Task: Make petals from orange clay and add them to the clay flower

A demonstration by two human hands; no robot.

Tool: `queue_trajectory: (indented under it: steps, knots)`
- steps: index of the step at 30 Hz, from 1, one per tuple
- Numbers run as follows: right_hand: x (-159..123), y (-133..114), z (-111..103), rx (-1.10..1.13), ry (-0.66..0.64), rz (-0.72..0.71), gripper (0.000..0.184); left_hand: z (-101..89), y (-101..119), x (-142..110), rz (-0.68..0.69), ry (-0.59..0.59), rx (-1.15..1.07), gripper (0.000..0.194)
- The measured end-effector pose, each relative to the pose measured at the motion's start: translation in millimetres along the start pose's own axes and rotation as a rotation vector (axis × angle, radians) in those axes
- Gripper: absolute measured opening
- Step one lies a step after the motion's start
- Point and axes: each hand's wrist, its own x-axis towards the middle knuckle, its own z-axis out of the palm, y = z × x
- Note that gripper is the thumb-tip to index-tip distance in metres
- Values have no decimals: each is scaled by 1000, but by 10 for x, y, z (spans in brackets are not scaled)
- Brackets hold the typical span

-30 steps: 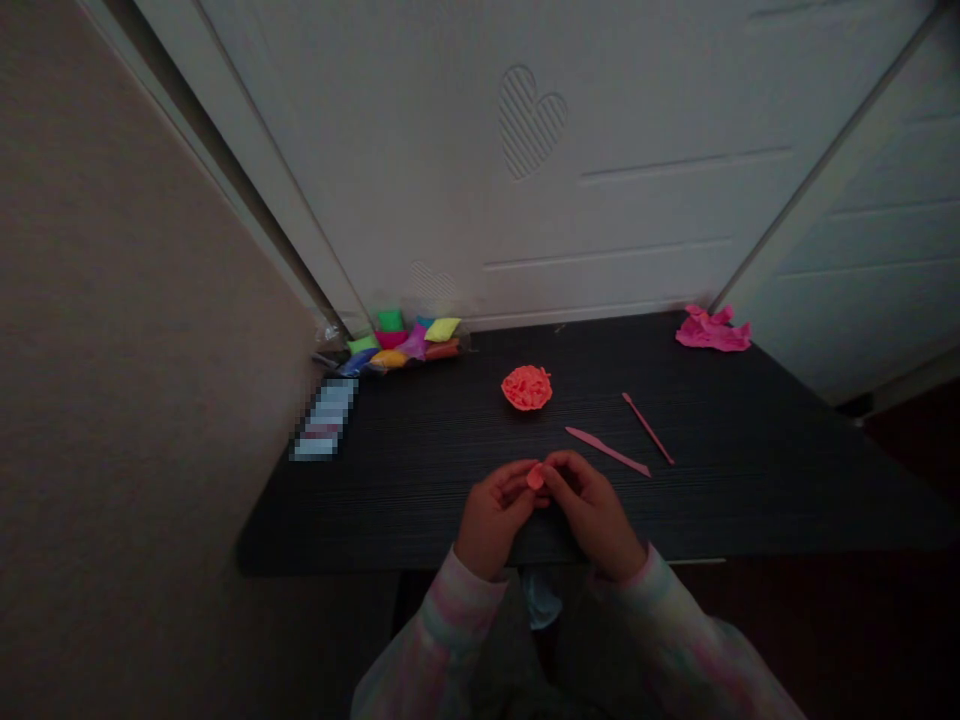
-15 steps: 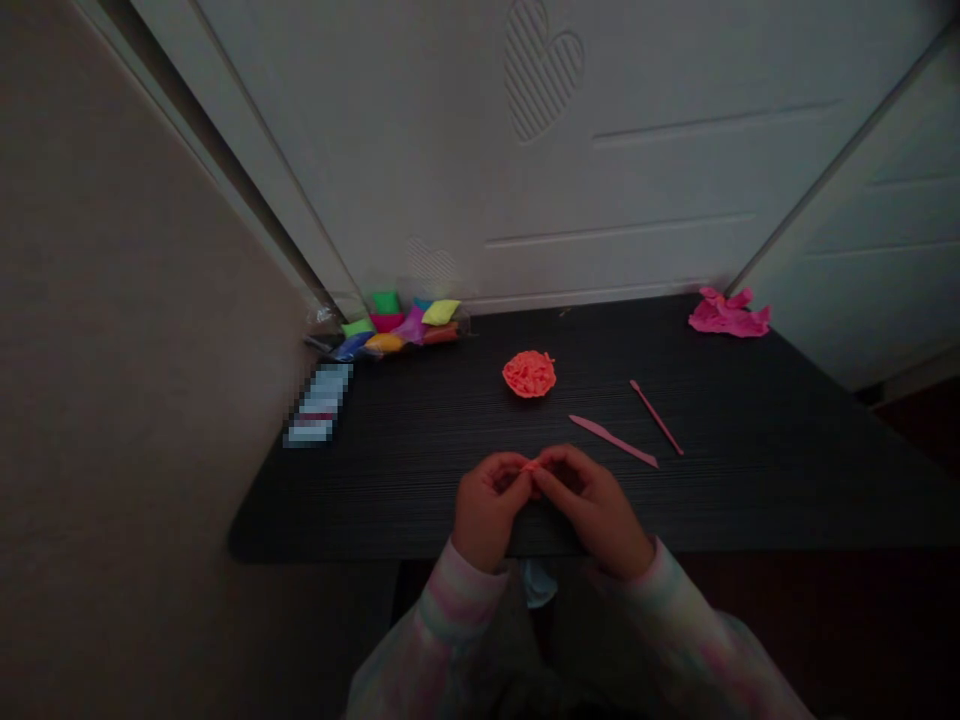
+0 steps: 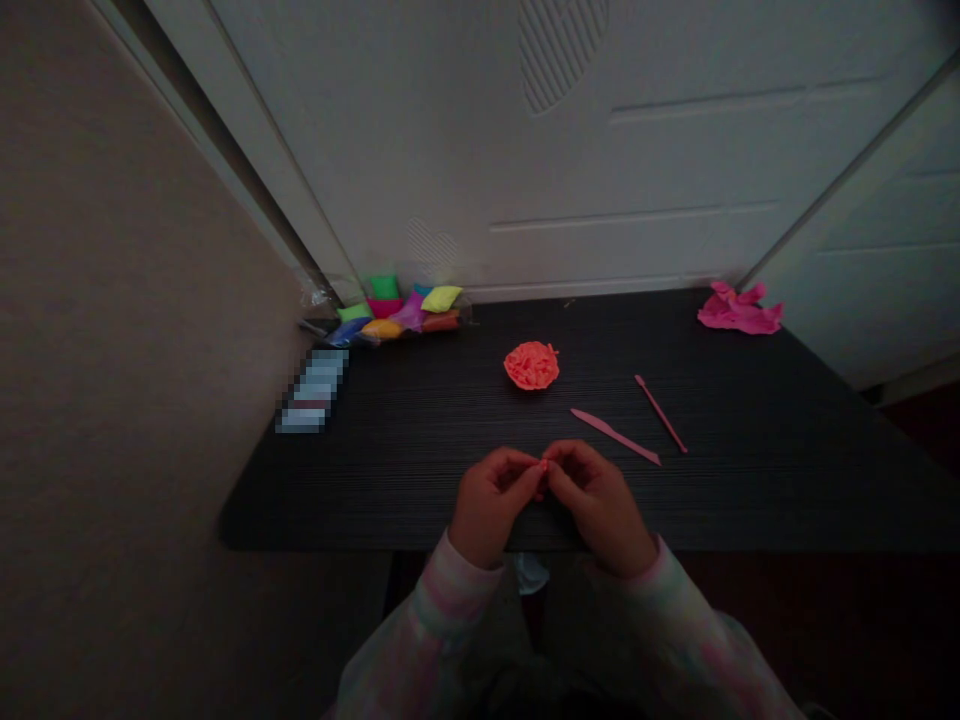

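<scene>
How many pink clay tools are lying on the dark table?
2: a flat knife-shaped tool and, to its right, a thin stick-shaped tool, both lying apart on the dark table. None looks hidden.

Tiny orange clay bit (image 3: 543, 465) mostly hidden between left hand (image 3: 491, 505) and right hand (image 3: 600, 505). Pixelated rectangle (image 3: 311, 392), totally unreadable.

**Dark woodgrain counter (image 3: 780, 480), items on top**
Orange clay mound (image 3: 531, 365) mid-counter. 4 o'clock: pink modelling knife (image 3: 615, 437), pink stylus (image 3: 660, 413), just apart. 2 o'clock: crumpled pink wrapper (image 3: 740, 309). 10 o'clock: colored clay packets (image 3: 397, 315). 9 o'clock: pixelated flat item (image 3: 311, 390).
</scene>
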Motion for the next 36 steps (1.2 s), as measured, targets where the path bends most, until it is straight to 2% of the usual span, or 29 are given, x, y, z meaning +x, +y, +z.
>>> queue_trajectory:
  steps: [6, 10, 16, 20, 23, 26, 30, 33, 36]
  knots:
    - [7, 2, -32, 48, -14, 8, 9, -9, 5, 29, -27, -17, -51, 6]
    - [16, 14, -55, 85, -28, 18, 11, -28, 14, 31, -40, -26, -20, 15]
    - [8, 58, -96, 327, -119, 38, 12, -65, 45, 21, 65, -69, 160, 12]
    - [8, 71, -96, 402, -163, 68, 18, -70, 67, 13, 102, -128, 173, 21]
    - [27, 69, -70, 329, -103, 61, 21, -61, 67, 15, 116, -101, 187, 21]
    - [42, 45, -40, 197, -42, 39, 15, -46, 41, 22, 105, -30, 152, 14]
    - [28, -7, -28, 78, -47, 8, 15, -27, -1, 24, 45, 19, 59, 5]
    - [10, -26, -25, 34, -52, -11, 22, -11, 4, 18, 53, 36, 77, 6]
    - [4, -26, -7, 23, -40, -2, 22, 14, 32, 8, 64, 80, 94, 8]
